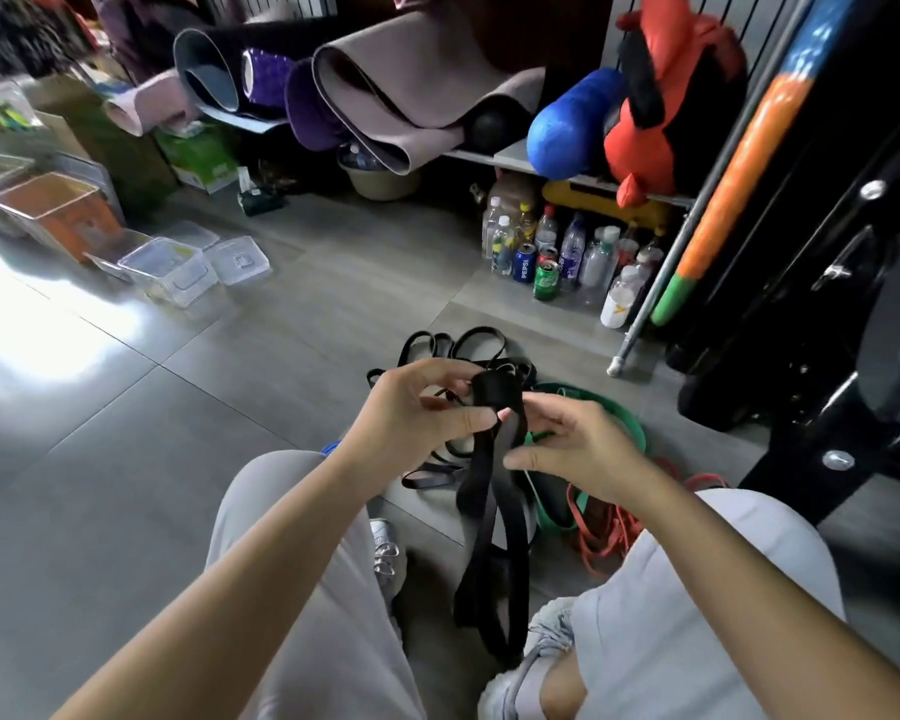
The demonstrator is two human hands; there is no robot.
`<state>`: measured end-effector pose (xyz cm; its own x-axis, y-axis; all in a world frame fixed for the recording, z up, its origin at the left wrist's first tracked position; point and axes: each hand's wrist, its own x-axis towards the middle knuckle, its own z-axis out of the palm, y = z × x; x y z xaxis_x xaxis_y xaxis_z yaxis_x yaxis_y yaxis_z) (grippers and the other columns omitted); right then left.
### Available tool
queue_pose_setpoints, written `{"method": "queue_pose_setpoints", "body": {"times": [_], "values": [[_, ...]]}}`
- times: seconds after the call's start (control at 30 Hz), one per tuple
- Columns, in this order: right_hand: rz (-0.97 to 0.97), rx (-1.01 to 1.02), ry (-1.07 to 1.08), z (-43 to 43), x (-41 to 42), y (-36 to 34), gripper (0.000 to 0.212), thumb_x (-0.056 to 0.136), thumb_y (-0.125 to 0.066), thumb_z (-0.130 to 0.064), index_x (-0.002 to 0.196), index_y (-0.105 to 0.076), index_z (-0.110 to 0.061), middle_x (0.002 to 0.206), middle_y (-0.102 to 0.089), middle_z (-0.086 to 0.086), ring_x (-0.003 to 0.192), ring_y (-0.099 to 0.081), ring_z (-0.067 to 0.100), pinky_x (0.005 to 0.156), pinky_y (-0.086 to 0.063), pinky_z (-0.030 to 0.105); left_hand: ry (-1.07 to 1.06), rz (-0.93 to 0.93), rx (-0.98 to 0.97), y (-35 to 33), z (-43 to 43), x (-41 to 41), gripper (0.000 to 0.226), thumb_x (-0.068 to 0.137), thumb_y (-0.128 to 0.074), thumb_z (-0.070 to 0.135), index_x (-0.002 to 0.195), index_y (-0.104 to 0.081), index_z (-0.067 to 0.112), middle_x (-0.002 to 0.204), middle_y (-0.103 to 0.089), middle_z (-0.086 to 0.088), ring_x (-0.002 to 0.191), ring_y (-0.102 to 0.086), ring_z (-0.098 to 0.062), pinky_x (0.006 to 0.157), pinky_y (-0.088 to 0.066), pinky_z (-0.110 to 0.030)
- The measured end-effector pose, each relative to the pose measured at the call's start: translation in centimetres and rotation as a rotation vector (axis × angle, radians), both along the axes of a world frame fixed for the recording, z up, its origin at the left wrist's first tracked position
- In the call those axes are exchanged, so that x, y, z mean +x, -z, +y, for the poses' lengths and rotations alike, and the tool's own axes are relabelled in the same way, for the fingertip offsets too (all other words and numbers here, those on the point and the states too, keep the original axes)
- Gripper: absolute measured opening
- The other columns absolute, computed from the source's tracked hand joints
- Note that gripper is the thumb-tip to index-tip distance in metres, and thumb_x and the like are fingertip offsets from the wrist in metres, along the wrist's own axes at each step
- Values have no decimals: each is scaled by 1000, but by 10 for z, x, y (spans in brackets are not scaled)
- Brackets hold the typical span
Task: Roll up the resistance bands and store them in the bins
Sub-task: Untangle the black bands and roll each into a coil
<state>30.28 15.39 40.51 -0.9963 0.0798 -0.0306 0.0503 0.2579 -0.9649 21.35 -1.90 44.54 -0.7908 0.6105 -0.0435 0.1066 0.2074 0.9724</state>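
Head view. Step in hand, as I judge it: starting the roll on one black band (491, 394). No rolled band shows in the bins, so the task is early. Left hand (417, 410): wrist bent inward, fingers curled over the top of the small roll, thumb pressed under it, a pinch grip on the band's rolled end. Right hand (580, 449): just right of the band and a little lower than the left, fingers half-curled, index tip beside the roll, thumb at the strap's edge. Whether it actually grips the strap cannot be told. The band's free length hangs straight down from the left hand's pinch, doubled and loosely twisted, its end near the floor (126, 459). Beyond both hands lies a pile (455, 348) of more black bands. Under and past the right hand lie a green band (614, 413) and a red band (606, 537), all unrolled. Bins (178, 291), clear plastic, stand well away to the far left of the left hand. To do this step well: hold the left pinch firm so the core does not spring open. Let the right hand flatten the two layers and feed them under light tension, taking the twist out before each turn. A slack or skewed wrap will likely telescope and unwind in the bin.
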Motion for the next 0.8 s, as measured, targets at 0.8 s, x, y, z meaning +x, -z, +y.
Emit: {"method": "queue_pose_setpoints", "body": {"times": [0.8], "values": [[-75,712,-43,-15,1,15,23,67,-68,-43,58,-49,-33,58,-52,-6,61,-50,12,61,-52,41,381,855,-869,-1,13,20,74,68,-70,55,129,-45,22,120,-48,3,116,-41,-18,94,-39,-30]]}}
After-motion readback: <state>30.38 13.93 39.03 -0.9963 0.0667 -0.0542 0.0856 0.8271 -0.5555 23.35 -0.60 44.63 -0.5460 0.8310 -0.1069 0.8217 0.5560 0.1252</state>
